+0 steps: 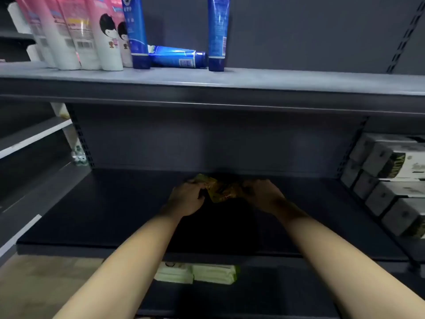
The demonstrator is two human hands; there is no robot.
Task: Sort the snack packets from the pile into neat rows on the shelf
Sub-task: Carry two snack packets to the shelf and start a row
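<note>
A dark middle shelf (103, 215) is shown from above, with two bare forearms reaching in from six o'clock. At the centre of the view, near the back of the shelf, a small bunch of yellow-green snack packets (218, 189) is held between both hands. The left hand (186, 199) is curled round the bunch at its nine o'clock edge. The right hand (262, 195) is closed on its three o'clock side, though the fingertips are lost in shadow. The hands are kept slightly apart, joined only by the packets. Whether the bunch rests on the shelf or is lifted cannot be told.

No finished row is visible, so the sorting is judged barely begun, with nearly all left to do.

Blue tubes (135, 31) and pink-and-white tubes (103, 38) are stood on the upper shelf (299, 79) at eleven o'clock. Stacked cartons (391, 176) are seen at three o'clock, and pale green packs (207, 273) below at six o'clock.
</note>
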